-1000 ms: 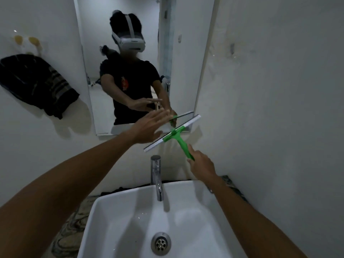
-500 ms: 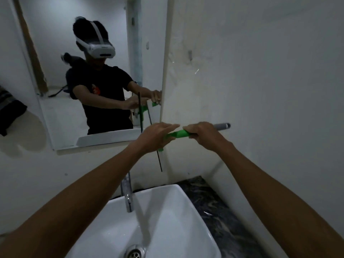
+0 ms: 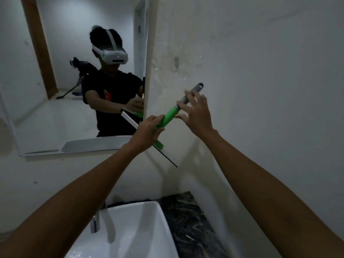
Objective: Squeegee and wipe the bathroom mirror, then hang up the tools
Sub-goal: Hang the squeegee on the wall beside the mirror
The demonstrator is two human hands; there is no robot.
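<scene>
Your left hand [image 3: 149, 132] grips the squeegee [image 3: 168, 117] just right of the mirror [image 3: 65, 108], right hand [image 3: 195, 112] only loosely fingering its grey end. If that left grip slips while you aim for the wall hook [image 3: 176, 62], the squeegee probably drops into the sink [image 3: 130, 229].

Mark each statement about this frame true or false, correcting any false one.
1. The left hand grips the green-handled squeegee near its blade end. True.
2. The squeegee's grey handle tip points down into the white ceramic sink. False: it points up and right, toward the white wall.
3. The right hand is at the handle with its fingers spread. True.
4. The squeegee blade is pressed flat on the wall-mounted mirror. False: the squeegee is right of the mirror, in front of the wall.
</scene>
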